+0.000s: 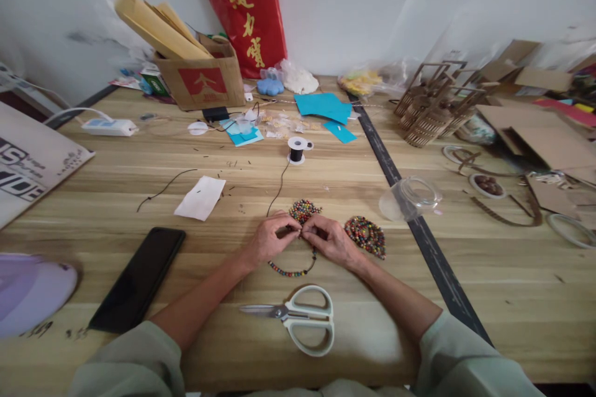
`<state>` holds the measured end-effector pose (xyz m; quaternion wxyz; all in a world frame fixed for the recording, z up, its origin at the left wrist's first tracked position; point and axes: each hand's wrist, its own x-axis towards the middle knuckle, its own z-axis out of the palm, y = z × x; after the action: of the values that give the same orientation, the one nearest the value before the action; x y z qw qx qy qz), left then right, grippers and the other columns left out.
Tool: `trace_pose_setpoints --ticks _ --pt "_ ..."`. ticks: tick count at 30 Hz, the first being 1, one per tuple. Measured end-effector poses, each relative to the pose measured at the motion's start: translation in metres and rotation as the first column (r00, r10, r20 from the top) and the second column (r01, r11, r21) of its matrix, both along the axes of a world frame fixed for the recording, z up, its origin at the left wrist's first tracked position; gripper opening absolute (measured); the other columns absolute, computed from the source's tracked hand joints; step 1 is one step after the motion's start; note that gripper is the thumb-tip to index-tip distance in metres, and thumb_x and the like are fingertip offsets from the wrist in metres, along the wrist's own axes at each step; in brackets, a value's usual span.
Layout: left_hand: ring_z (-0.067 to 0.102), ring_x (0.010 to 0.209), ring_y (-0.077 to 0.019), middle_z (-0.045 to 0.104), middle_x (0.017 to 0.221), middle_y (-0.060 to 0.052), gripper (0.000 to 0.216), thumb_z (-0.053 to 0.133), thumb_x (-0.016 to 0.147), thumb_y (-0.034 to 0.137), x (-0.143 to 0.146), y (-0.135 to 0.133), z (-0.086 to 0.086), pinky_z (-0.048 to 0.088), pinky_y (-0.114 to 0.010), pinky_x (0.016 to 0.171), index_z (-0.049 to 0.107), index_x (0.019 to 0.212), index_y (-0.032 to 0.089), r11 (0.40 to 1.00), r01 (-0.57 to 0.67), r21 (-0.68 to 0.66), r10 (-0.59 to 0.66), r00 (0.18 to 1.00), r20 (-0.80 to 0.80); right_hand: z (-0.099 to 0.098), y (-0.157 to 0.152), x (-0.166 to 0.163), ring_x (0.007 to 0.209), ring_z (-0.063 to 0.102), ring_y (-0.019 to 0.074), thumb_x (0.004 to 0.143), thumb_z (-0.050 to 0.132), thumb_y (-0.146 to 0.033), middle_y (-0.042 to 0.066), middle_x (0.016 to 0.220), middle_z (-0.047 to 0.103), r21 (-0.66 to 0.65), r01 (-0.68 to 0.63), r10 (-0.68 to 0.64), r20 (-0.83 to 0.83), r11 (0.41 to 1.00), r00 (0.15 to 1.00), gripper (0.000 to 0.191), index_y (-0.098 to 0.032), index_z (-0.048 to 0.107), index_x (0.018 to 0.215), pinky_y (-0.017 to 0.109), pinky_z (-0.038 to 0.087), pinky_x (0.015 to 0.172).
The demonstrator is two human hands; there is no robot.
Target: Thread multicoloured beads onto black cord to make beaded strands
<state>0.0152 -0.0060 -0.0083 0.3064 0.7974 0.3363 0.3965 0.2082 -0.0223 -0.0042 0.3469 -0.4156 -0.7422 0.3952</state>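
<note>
My left hand (269,237) and my right hand (327,238) meet over the wooden table (139,198), fingers pinched together on a string of coloured beads (293,271) that hangs in a loop below them. A black cord (274,192) runs from my hands up to a spool (298,150). A pile of loose coloured beads (304,209) lies just beyond my fingers. Coiled bead strands (366,235) lie right of my right hand.
White-handled scissors (300,316) lie near me. A black phone (138,276) is at the left, a white paper scrap (201,197) beyond it. A clear jar (410,197) lies on its side at the right. A cardboard box (202,77), blue felt (323,105) and wooden baskets (431,105) sit farther back.
</note>
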Motion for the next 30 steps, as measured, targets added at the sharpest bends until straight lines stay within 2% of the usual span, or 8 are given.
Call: trace_pose_setpoints --ticks 14,30 --pt "0.064 0.076 -0.0164 0.070 0.077 -0.005 0.006 0.063 0.079 0.011 -0.0014 0.0017 -0.0027 0.050 -0.028 0.073 0.068 0.079 0.015 1.000 -0.024 -0.004 0.024 1.000 0.007 -0.0026 0.0009 0.0019 0.059 0.046 0.0105 0.086 0.057 -0.022 -0.001 0.067 0.053 -0.060 0.018 -0.020 -0.033 0.998 0.999 0.009 -0.016 0.061 0.080 0.021 0.036 0.055" --pt "0.064 0.076 -0.0164 0.070 0.078 -0.006 0.006 0.064 0.079 0.011 -0.0010 -0.0003 -0.0020 0.051 -0.028 0.073 0.068 0.079 0.014 0.998 -0.028 -0.048 0.027 1.000 -0.011 -0.0024 0.0008 0.0016 0.061 0.047 0.0109 0.085 0.058 -0.019 -0.001 0.068 0.055 -0.037 0.009 -0.010 -0.017 0.999 1.000 0.007 -0.016 0.062 0.079 0.021 0.036 0.056"
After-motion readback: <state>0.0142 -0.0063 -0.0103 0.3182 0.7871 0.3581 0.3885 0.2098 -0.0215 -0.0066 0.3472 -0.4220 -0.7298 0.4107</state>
